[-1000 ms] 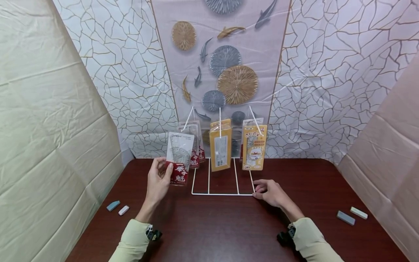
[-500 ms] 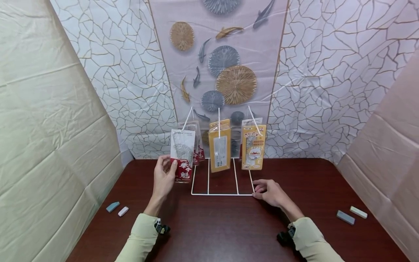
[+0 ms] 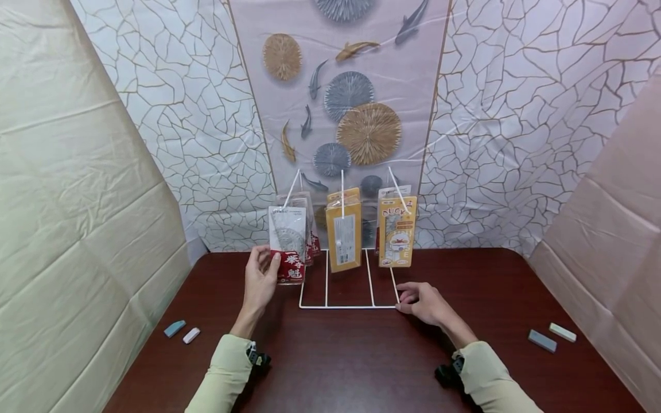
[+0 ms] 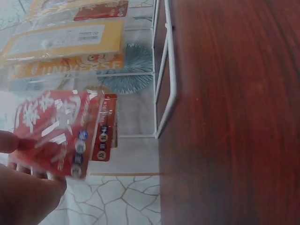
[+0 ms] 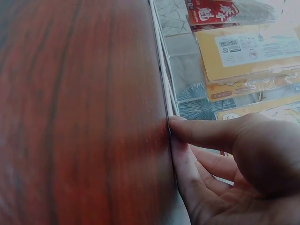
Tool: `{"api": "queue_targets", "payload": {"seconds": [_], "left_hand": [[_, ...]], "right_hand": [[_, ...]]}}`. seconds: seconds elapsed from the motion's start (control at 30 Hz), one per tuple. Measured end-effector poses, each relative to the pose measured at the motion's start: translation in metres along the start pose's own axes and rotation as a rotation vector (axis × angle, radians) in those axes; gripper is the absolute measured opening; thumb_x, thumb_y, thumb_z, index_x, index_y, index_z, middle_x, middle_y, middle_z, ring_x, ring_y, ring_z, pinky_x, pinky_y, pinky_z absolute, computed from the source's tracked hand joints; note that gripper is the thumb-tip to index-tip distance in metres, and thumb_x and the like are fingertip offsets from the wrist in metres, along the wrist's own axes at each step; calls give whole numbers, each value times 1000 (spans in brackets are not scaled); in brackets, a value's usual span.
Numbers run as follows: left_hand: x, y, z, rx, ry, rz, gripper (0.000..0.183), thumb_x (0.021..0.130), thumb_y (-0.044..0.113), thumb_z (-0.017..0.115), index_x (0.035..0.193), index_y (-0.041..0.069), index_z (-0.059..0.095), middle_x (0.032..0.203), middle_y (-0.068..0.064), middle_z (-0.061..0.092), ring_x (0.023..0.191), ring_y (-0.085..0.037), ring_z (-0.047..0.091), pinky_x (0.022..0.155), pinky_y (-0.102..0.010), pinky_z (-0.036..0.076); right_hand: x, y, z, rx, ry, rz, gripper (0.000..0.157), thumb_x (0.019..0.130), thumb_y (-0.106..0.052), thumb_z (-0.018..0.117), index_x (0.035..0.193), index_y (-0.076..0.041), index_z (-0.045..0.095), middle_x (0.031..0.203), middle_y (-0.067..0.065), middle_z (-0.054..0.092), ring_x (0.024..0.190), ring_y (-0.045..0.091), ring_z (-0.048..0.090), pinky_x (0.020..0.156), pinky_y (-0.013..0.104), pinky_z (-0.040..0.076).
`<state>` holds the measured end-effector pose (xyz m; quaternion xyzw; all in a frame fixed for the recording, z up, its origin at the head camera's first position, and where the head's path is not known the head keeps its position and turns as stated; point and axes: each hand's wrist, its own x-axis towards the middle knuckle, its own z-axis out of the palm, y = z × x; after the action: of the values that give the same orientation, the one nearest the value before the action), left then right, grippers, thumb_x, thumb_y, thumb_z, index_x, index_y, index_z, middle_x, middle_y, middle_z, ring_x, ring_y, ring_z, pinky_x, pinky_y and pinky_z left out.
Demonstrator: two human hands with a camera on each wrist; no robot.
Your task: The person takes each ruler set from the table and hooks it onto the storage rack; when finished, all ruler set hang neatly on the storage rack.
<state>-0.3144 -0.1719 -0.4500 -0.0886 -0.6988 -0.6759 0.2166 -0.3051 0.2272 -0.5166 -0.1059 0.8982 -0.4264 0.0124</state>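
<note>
My left hand (image 3: 260,278) pinches the lower left edge of a red-and-white packet (image 3: 288,244) in clear plastic, thumb in front and fingers behind. The packet stands upright at the front end of the rack's left hook (image 3: 292,188), overlapping it in the head view. More red-and-white packets (image 4: 110,126) hang behind it. With thumb and fingers, my right hand (image 3: 424,304) grips the front right corner of the white wire rack (image 3: 348,307). Yellow packets hang on the middle hook, the front one (image 3: 344,241) back side out. On the right hook a yellow duck packet (image 3: 396,235) hangs in front.
On the left of the dark wooden table (image 3: 330,367) lie a blue eraser-like block (image 3: 174,328) and a white one (image 3: 191,335). A grey block (image 3: 542,341) and a pale yellow one (image 3: 563,332) lie at the right. A patterned cloth (image 3: 490,143) rises behind the rack.
My left hand has moved right with the packet, bringing it from beside the left hook to the hook's front end; its tilt has straightened. My right hand keeps its grip on the rack corner.
</note>
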Motion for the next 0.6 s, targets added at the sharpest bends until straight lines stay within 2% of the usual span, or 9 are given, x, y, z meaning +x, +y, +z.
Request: {"api": "queue_targets", "payload": {"seconds": [0.1,0.17,0.3,0.4,0.47,0.6], "left_hand": [[-1,0,-1,4,-39,-18,31,99,7,60,124,-8,49,119,-27,65,115,-28,62,93,-17,50],[0,-6,-3,15,-61,-23,31,99,9,61,124,-7,51,120,-26,66,116,-28,63,93,-17,50],[-1,-10,-5,53,-112,-46,33,100,12,60,127,-6,53,124,-27,65,122,-35,61,97,-20,49],[-2,-9,-8,69,-145,-73,34,100,12,61,128,-6,54,125,-27,65,123,-34,61,99,-20,48],[-1,-14,-9,64,-156,-94,34,99,12,62,128,-4,55,123,-24,67,119,-27,63,98,-20,49],[7,-34,-14,37,-148,-134,33,99,14,63,127,-2,57,119,-21,68,109,-17,65,93,-20,51]], "right_hand": [[0,0,0,-2,-3,-13,47,84,-12,80,126,2,65,94,9,72,86,16,69,74,21,51],[1,1,0,0,-3,-14,47,84,-11,79,126,2,65,94,10,72,86,17,69,74,21,51],[1,1,1,3,-3,-13,47,84,-11,80,126,2,65,94,10,72,86,17,69,74,21,51],[0,1,0,4,-7,-5,47,84,-12,80,127,2,65,95,10,72,86,17,69,74,22,51],[0,1,0,2,-11,0,48,84,-13,80,127,1,65,95,10,72,87,16,69,74,22,51],[0,1,-1,0,-15,15,48,84,-14,80,127,0,65,96,9,72,87,15,69,75,23,51]]}}
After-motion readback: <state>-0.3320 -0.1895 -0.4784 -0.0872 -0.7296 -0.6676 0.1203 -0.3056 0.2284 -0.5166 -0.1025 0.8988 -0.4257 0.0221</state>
